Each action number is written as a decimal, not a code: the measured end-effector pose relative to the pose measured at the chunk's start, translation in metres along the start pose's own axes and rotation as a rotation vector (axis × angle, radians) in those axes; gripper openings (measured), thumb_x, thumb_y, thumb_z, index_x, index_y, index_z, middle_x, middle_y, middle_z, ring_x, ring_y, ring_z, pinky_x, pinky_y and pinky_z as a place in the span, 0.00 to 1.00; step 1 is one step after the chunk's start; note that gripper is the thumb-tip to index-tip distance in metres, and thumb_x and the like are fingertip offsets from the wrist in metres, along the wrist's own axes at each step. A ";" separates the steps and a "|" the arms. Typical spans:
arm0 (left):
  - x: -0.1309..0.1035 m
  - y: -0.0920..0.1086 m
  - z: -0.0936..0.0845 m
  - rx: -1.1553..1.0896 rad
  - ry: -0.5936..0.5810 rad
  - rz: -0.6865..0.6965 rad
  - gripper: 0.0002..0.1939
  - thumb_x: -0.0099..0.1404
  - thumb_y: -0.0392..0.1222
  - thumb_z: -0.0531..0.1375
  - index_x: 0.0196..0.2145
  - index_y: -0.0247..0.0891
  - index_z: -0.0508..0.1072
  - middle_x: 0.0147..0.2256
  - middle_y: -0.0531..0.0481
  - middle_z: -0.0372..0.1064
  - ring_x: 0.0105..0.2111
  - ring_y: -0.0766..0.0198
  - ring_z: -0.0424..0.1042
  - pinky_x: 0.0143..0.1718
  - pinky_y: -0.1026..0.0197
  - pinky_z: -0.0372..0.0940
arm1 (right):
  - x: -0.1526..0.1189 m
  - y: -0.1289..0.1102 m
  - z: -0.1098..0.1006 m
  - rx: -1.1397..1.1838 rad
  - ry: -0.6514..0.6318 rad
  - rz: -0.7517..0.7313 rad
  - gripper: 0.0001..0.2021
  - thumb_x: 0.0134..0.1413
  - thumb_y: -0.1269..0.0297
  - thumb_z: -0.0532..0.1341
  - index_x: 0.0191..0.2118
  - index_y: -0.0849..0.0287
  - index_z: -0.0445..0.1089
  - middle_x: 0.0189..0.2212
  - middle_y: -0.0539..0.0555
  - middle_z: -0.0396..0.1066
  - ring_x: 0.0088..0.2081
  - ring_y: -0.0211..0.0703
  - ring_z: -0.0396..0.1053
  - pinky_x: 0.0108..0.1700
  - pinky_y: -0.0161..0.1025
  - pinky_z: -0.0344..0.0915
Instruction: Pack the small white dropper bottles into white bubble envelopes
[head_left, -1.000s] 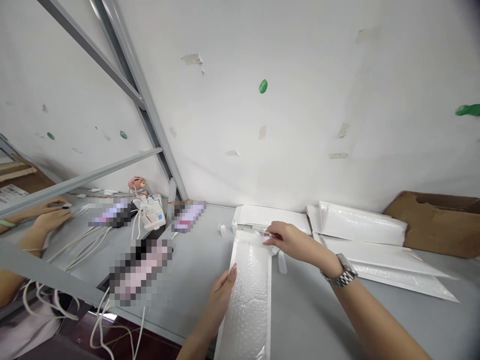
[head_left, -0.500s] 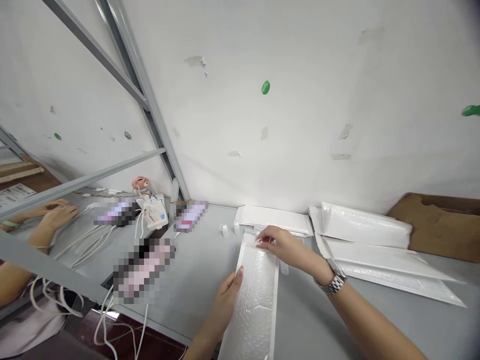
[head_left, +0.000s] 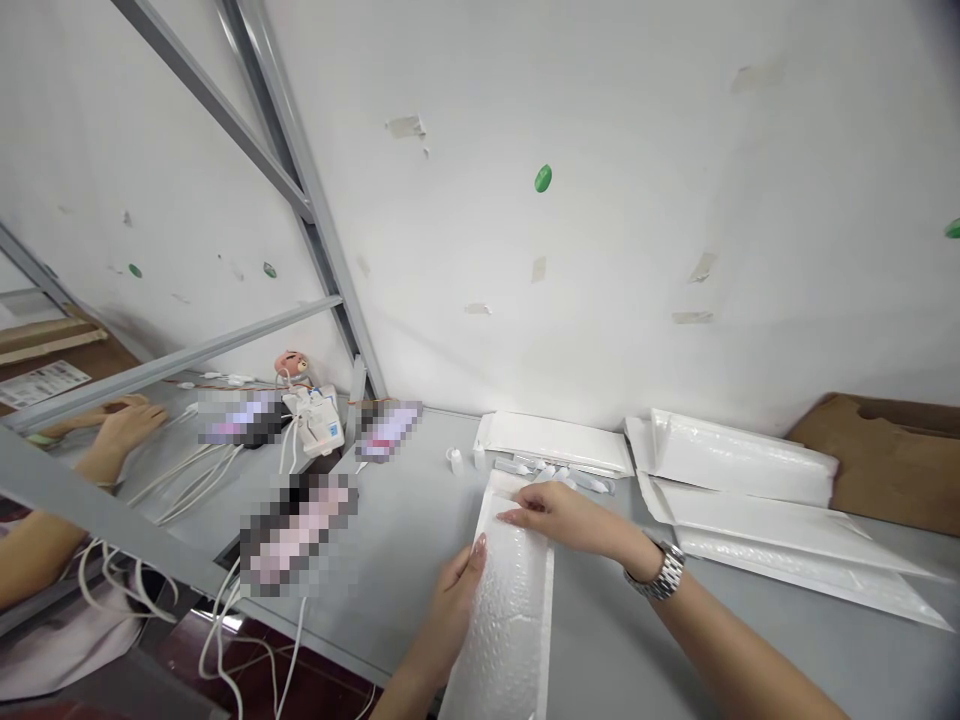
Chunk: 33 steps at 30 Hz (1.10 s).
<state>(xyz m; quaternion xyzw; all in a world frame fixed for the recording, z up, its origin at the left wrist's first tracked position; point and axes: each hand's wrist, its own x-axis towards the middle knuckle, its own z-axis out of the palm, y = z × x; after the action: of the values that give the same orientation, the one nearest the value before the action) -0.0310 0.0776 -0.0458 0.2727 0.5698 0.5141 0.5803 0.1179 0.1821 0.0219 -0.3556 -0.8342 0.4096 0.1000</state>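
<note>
A long white bubble mailer (head_left: 510, 610) lies lengthwise in front of me on the grey table. My left hand (head_left: 456, 590) grips its left edge, thumb on top and the other fingers beneath. Over the far end of the mailer is my right hand (head_left: 544, 510), with a metal watch on the wrist. Its thumb and fingertips are drawn together at the surface; what they pinch is too small to make out. Just beyond the mailer lie several small clear-and-white pieces (head_left: 559, 474). Two small white bottles (head_left: 455, 460) stand to the left of them.
White mailers (head_left: 555, 440) lie along the wall, and more mailers (head_left: 750, 500) are stacked at right before a brown cardboard box (head_left: 885, 460). Leftward are blurred phone-like objects (head_left: 300, 535), white cables, a power strip (head_left: 315, 420) and a metal frame (head_left: 330, 260). A co-worker's hands (head_left: 127, 425) show beyond it.
My right hand has drawn slightly toward me along the mailer, uncovering more of the small pieces behind it. My left hand keeps its hold. The whole view has shifted a little.
</note>
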 end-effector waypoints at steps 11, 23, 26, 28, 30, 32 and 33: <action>-0.003 0.041 -0.082 0.008 0.564 0.042 0.27 0.62 0.53 0.55 0.56 0.39 0.62 0.61 0.47 0.54 0.60 0.59 0.53 0.61 0.57 0.48 | 0.021 0.027 0.033 -0.374 0.257 -0.316 0.17 0.50 0.76 0.56 0.47 0.59 0.67 0.42 0.58 0.66 0.45 0.47 0.64 0.47 0.44 0.63; -0.001 0.031 -0.050 -0.016 0.448 -0.019 0.23 0.61 0.52 0.57 0.51 0.38 0.68 0.58 0.46 0.58 0.60 0.55 0.54 0.61 0.55 0.49 | 0.023 0.030 0.025 -0.504 0.261 -0.241 0.11 0.54 0.73 0.54 0.44 0.63 0.65 0.35 0.58 0.67 0.37 0.46 0.64 0.41 0.43 0.63; 0.002 0.023 -0.035 -0.032 0.376 -0.027 0.22 0.59 0.52 0.60 0.47 0.38 0.72 0.57 0.45 0.61 0.59 0.54 0.55 0.60 0.54 0.50 | 0.014 0.022 0.001 -0.133 0.409 -0.178 0.23 0.58 0.64 0.53 0.59 0.55 0.50 0.35 0.52 0.65 0.32 0.39 0.64 0.37 0.39 0.64; 0.002 0.017 -0.022 -0.035 0.289 -0.029 0.22 0.57 0.52 0.61 0.46 0.36 0.73 0.56 0.44 0.62 0.59 0.53 0.56 0.60 0.54 0.50 | 0.010 0.016 -0.008 0.061 0.454 -0.183 0.25 0.59 0.60 0.52 0.61 0.51 0.45 0.32 0.49 0.62 0.30 0.37 0.63 0.36 0.36 0.64; 0.000 0.013 -0.010 -0.037 0.198 -0.030 0.23 0.56 0.52 0.62 0.45 0.35 0.74 0.54 0.43 0.64 0.58 0.52 0.57 0.60 0.53 0.49 | 0.008 0.013 -0.009 0.139 0.474 -0.192 0.24 0.59 0.59 0.53 0.60 0.51 0.48 0.29 0.48 0.60 0.30 0.37 0.62 0.36 0.36 0.63; -0.003 0.011 0.000 -0.036 0.141 -0.037 0.23 0.55 0.53 0.62 0.44 0.36 0.74 0.53 0.43 0.65 0.57 0.52 0.59 0.60 0.52 0.50 | 0.009 0.011 -0.006 0.148 0.484 -0.174 0.22 0.58 0.59 0.54 0.58 0.52 0.52 0.28 0.47 0.61 0.31 0.38 0.62 0.37 0.37 0.63; -0.004 0.011 0.003 -0.036 0.126 -0.037 0.22 0.56 0.53 0.62 0.44 0.36 0.75 0.53 0.43 0.66 0.57 0.52 0.59 0.60 0.52 0.51 | 0.010 0.011 -0.004 0.144 0.480 -0.159 0.22 0.58 0.59 0.55 0.57 0.53 0.54 0.29 0.48 0.62 0.31 0.38 0.63 0.38 0.38 0.63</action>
<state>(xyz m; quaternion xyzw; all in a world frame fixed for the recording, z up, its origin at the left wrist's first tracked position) -0.0304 0.0783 -0.0337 0.2186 0.6008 0.5296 0.5575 0.1184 0.1964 0.0149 -0.3676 -0.7808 0.3625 0.3519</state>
